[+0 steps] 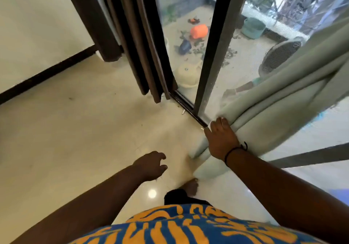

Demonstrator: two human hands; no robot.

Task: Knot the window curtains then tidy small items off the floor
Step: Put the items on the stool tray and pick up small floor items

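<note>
Fingers of my right hand (221, 140) grip the pale green curtain (264, 115) near its hem. My left hand (151, 165) hangs loosely curled, holding nothing, above the floor (75, 130).

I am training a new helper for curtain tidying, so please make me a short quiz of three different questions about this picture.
1. True or false: the right hand grips the pale green curtain.
2. Which curtain hangs untouched against the glass door? A. dark brown curtain B. pale green curtain C. both
3. Fill the gap: the left hand hovers over the ____ and holds nothing.

Key
1. True; its fingers are round the gathered folds near the door track.
2. A
3. floor
</note>
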